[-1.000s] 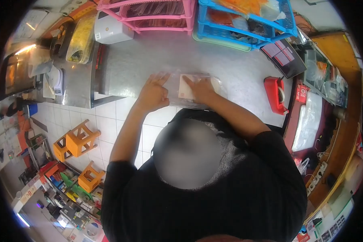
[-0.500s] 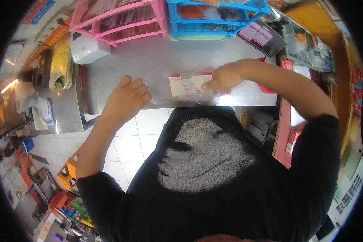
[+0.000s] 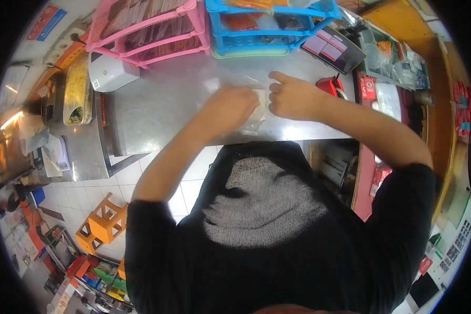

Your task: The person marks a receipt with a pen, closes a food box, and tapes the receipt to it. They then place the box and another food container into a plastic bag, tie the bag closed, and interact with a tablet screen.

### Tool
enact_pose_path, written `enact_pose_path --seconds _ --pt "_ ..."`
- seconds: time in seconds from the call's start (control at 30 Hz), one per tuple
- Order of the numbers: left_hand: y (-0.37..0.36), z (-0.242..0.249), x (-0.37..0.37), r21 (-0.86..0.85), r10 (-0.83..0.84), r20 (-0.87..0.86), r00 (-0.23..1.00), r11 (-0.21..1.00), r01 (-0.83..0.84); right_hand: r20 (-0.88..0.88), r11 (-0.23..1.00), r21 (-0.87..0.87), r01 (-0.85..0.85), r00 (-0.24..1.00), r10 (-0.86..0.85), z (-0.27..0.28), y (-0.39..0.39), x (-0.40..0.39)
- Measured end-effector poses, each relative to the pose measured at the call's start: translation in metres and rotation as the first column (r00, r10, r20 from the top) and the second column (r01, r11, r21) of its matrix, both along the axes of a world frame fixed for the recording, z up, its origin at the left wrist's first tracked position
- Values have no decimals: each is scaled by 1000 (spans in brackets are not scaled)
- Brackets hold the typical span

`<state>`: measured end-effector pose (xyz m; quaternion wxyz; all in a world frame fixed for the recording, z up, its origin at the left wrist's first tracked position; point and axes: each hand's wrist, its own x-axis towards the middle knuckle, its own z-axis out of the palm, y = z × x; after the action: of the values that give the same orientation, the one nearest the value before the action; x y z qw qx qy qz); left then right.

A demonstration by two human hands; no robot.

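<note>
A small flat cream-coloured box (image 3: 259,107) lies on the metal table in loose clear plastic, mostly hidden between and under my hands. My left hand (image 3: 233,110) is closed over its left part, fingers curled down at the box and plastic. Just to the right of the box is my right hand (image 3: 295,98), its index finger partly stretched out and the other fingers curled in. What those curled fingers hold, if anything, cannot be made out. Clear plastic (image 3: 240,81) shows beyond my left hand and at the box's near edge.
A red tape dispenser (image 3: 328,86) stands beside my right wrist. Pink racks (image 3: 165,39) and blue racks (image 3: 261,42) line the table's back, with a white device (image 3: 110,73) at left and a dark tablet-like panel (image 3: 334,49) at right. Orange stools (image 3: 107,220) stand on the floor.
My left hand has moved right and forward, from beside the box to over it. My right hand has shifted off the box's right part, its index finger now extended. The printed label is now covered.
</note>
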<state>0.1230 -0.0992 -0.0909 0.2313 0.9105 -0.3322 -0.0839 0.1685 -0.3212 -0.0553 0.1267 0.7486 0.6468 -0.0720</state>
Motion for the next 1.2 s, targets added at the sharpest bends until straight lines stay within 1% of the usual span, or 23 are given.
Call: enact_pose_path --seconds 0.03,0.07,0.1,0.13,0.17,0.2,0.23,0.3,0.37,0.43,0.5,0.6,0.67,0.77,0.8,0.87,0.9,0.93,0.97,1.0,1.07,1.17,1.2 --pt "-15 -19 14 158 105 -163 981 984 -79 -55 998 53 34 998 -31 4 2 -2" --pt "-19 -50 28 284 114 -228 967 958 -46 -112 992 103 71 992 -60 8 4 -3" --pt "-21 -84 34 401 133 -289 948 916 -6 -144 951 243 193 976 -162 8 8 -3" --pt "-19 -123 29 415 96 -124 988 909 -36 -190 875 374 308 949 -253 4 17 -3" --pt "-17 -163 24 426 54 44 998 902 -68 -163 800 454 391 920 -357 -9 28 0" --pt "-19 -176 25 466 43 86 995 881 -78 -157 709 531 465 876 -456 -21 39 2" --pt "-20 -187 26 505 30 126 992 858 -90 -74 639 579 506 814 -577 -48 55 8" --pt "-32 -192 26 636 86 -47 995 771 -37 -28 618 427 660 693 -721 -82 70 22" --pt "-21 -201 24 600 103 -103 989 800 -21 -51 616 -42 787 614 -788 -102 76 31" --pt "-9 -182 24 605 33 -116 993 795 44 -165 578 22 816 573 -803 -111 71 36" --pt "-6 -112 10 639 -107 -104 989 754 149 -205 573 126 810 586 -784 -112 68 42" --pt "-6 -93 -3 573 -66 -212 975 799 179 -169 628 315 712 693 -701 -89 67 42" --pt "-4 -126 -8 575 -25 -218 976 804 149 -150 677 422 603 783 -604 -72 71 39" --pt "8 -131 -18 521 92 -188 978 854 20 -176 735 384 558 826 -535 -64 68 32" --pt "12 -125 -19 488 137 -172 975 872 -37 -142 715 405 570 811 -567 -57 65 27" --pt "27 -110 -20 422 299 -320 899 895 -147 -78 672 444 593 773 -630 -38 57 15" --pt "31 -98 -21 394 366 -398 841 896 -203 -13 676 392 624 739 -674 -34 54 11" --pt "29 -59 -18 501 365 -452 814 859 -107 55 676 338 655 703 -709 -31 51 7" --pt "25 -1 -14 592 372 -503 780 806 -2 125 669 286 686 665 -736 -26 48 6" --pt "24 30 -17 665 383 -548 743 739 109 57 625 156 765 624 -779 -19 47 10" --pt "35 38 -53 660 248 -391 886 747 82 -50 505 -130 853 503 -863 2 43 21" --pt "46 42 -95 668 -11 -199 980 730 143 -45 618 -130 776 618 -785 35 27 26" --pt "47 41 -104 679 -109 -142 984 713 177 -114 652 -36 757 645 -755 34 20 25"
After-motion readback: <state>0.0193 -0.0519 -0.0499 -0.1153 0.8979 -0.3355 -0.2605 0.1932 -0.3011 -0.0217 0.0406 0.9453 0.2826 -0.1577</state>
